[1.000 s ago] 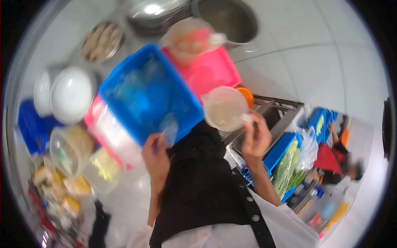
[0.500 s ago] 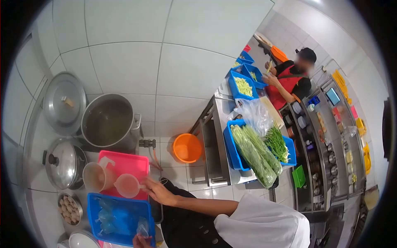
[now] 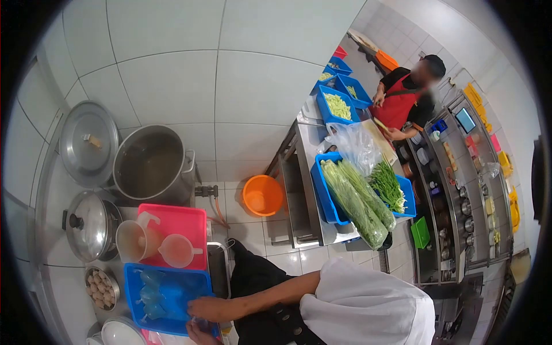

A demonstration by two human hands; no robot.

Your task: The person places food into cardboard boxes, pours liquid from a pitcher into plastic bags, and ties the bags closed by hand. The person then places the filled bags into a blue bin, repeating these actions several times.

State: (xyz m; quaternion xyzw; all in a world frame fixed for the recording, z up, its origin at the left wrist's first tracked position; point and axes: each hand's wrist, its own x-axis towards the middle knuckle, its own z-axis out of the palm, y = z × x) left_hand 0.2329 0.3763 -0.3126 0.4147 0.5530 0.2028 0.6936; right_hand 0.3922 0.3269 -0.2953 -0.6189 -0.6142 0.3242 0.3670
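Observation:
My right hand [image 3: 211,309] is at the near end of a blue tray [image 3: 172,328], fingers bent in over a small clear plastic bag [image 3: 198,323]. Just below it, my left hand [image 3: 202,335] pinches the same bag; the fingers of both hands partly cover it. Several filled clear bags [image 3: 152,294] lie at the tray's far side. Beside the blue tray, a translucent cup with a handle [image 3: 177,251] rests on a pink tray [image 3: 181,214]. A bigger translucent jug [image 3: 131,241] stands next to the cup, with cloudy contents.
A large metal pot [image 3: 150,164], a lidded pan [image 3: 87,221] and a bowl of round brownish items [image 3: 100,288] stand around the trays. An orange bucket [image 3: 263,195] sits on the floor. Bagged greens [image 3: 356,201] lie on a steel table; a co-worker [image 3: 402,100] stands behind.
My right hand has let go of the cup's handle, leaving the cup on the pink tray, and has moved down to the bag at my left hand. The co-worker's hands have shifted.

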